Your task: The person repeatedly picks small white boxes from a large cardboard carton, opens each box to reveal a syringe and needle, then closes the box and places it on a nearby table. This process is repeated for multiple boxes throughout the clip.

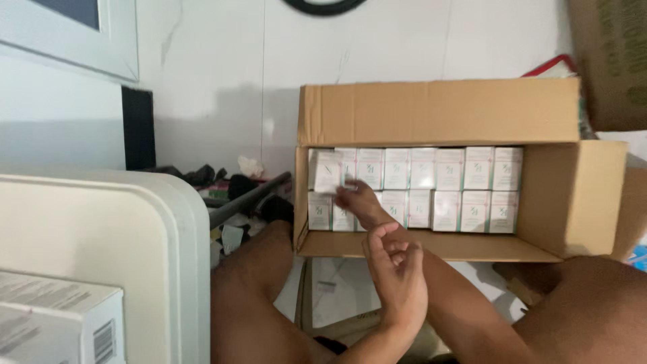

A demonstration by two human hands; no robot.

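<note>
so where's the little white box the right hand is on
In the head view, the small white box sits at the left end of the cardboard carton's back row, under the right hand.

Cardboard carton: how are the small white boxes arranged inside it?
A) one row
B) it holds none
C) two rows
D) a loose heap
C: in the cardboard carton the small white boxes stand in two neat rows, one behind the other.

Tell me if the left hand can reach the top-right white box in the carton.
Probably yes: the left hand is empty, the carton has its flaps open, and nothing covers that white box.
</note>
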